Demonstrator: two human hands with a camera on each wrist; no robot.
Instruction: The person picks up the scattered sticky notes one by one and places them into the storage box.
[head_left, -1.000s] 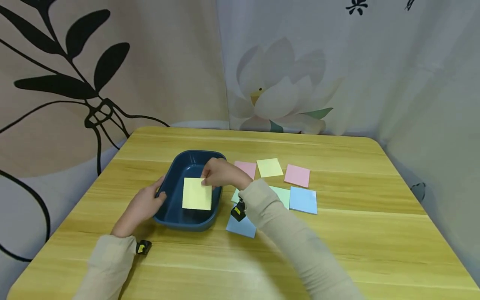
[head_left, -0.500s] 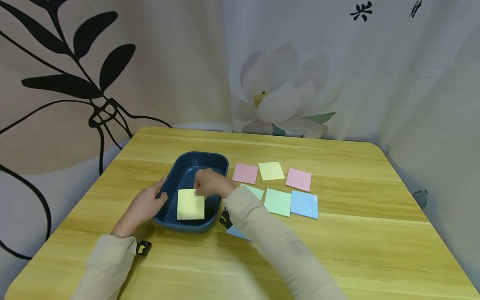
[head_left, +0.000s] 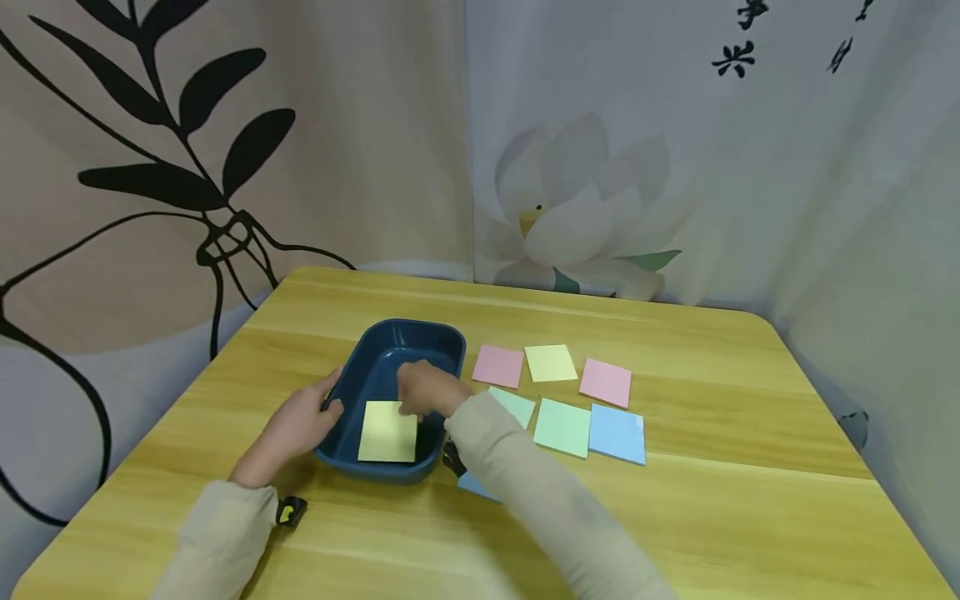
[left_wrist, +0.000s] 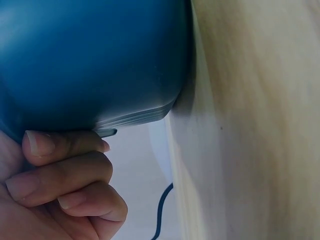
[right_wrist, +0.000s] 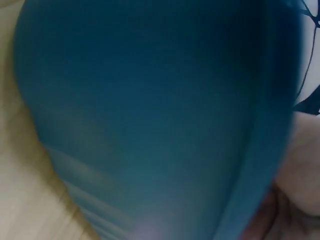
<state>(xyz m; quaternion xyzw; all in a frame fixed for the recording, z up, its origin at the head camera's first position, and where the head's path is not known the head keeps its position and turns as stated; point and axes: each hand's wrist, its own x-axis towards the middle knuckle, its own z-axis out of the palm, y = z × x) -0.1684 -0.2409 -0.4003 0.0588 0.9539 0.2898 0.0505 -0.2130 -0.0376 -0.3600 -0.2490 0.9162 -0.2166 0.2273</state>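
Observation:
A dark blue plastic bin [head_left: 378, 358] stands on the table's left half. My left hand [head_left: 296, 425] grips its left side, and in the left wrist view curled fingers [left_wrist: 70, 167] lie against the outer wall. Inside the bin, my right hand [head_left: 431, 390] pinches a yellow sticky note pad [head_left: 387, 433] by its upper right corner. The pad is low in the bin; whether it touches the floor I cannot tell. In the right wrist view the bin's outer wall [right_wrist: 150, 110] hides most of the right hand [right_wrist: 300, 170].
Right of the bin on the wooden table [head_left: 720, 517] lie pink pads [head_left: 498, 367] [head_left: 605, 382], a yellow pad [head_left: 551, 363], green pads [head_left: 513, 406] [head_left: 562, 427] and a blue pad [head_left: 617, 433]. Another blue pad [head_left: 477, 487] is partly under the right forearm. Patterned curtains [head_left: 375, 125] hang behind.
My right hand has moved left and lower into the bin with the yellow sticky note pad. The left hand keeps its place on the bin. The head view has tilted slightly up.

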